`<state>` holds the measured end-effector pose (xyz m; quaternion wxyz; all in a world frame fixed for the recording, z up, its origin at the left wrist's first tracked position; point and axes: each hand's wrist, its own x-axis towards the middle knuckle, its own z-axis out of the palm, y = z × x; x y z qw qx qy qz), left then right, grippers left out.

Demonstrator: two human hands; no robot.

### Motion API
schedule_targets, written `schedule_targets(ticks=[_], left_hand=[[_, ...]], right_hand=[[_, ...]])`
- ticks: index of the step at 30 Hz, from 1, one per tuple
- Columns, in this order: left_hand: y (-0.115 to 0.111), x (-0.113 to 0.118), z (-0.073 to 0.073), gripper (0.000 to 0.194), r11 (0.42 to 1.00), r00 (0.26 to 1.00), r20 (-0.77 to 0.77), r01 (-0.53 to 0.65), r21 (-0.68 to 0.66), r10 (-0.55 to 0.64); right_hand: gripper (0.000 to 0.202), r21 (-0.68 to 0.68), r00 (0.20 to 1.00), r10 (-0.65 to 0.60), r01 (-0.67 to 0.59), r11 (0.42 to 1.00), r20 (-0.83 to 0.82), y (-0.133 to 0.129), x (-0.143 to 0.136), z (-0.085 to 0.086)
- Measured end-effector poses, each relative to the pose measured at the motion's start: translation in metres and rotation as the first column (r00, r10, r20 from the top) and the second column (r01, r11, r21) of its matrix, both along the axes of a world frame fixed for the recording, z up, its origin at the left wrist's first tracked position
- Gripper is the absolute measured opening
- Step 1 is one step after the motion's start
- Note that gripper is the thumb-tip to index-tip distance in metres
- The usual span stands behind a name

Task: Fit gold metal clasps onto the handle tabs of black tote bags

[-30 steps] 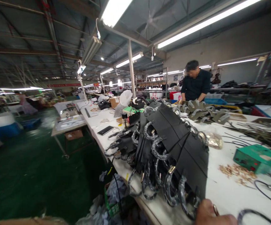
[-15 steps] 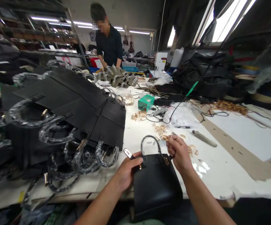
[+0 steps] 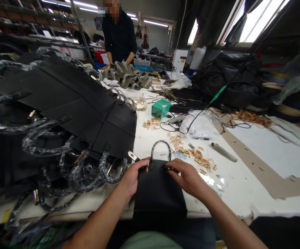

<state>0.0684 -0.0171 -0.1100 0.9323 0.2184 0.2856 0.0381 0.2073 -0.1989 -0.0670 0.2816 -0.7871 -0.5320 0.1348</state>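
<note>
A small black handbag (image 3: 160,193) with one upright, plastic-wrapped handle (image 3: 161,142) lies at the table's front edge. My left hand (image 3: 131,175) grips its upper left corner, thumb on top, beside a gold fitting (image 3: 147,167). A strap end with a metal plate (image 3: 133,156) sticks out past that hand. At the upper right corner, the fingers of my right hand (image 3: 185,173) are pinched together at a gold fitting (image 3: 169,168); its exact grip is partly hidden. Gold metal pieces (image 3: 200,158) are scattered just beyond my right hand.
Black bags with wrapped handles (image 3: 87,114) are piled on the left. Beyond are a green box (image 3: 160,108), a plastic bag (image 3: 204,126) and a person (image 3: 120,38) standing at grey-green pieces (image 3: 126,74). A grey-handled tool (image 3: 224,152) lies right.
My right hand has moved from the gold pieces down and left to the handbag's upper right corner. The handbag and my left hand appear further left, and the view has shifted.
</note>
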Motion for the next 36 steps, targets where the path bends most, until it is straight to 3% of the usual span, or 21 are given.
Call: schedule_targets(ticks=[4, 10, 27, 36], left_hand=[[0.0, -0.004, -0.005, 0.028, 0.986, 0.997, 0.021, 0.077, -0.148, -0.074], [0.004, -0.001, -0.006, 0.028, 0.977, 0.993, 0.09, 0.089, -0.195, -0.073], [0.005, 0.0, -0.018, 0.029, 0.963, 0.991, 0.101, 0.116, -0.242, -0.094], [0.006, 0.001, -0.015, 0.026, 0.973, 0.994, 0.045, 0.104, -0.205, -0.097]], right_hand=[[0.022, -0.057, 0.999, 0.003, -0.005, 0.998, -0.042, 0.006, 0.004, -0.01], [0.021, -0.09, 0.995, 0.024, -0.033, 0.995, -0.096, 0.007, 0.007, -0.012], [0.022, -0.37, 0.983, 0.086, -0.021, 0.929, 0.16, 0.027, -0.004, 0.0], [0.021, -0.209, 0.991, 0.07, -0.046, 0.977, 0.11, 0.024, -0.002, -0.019]])
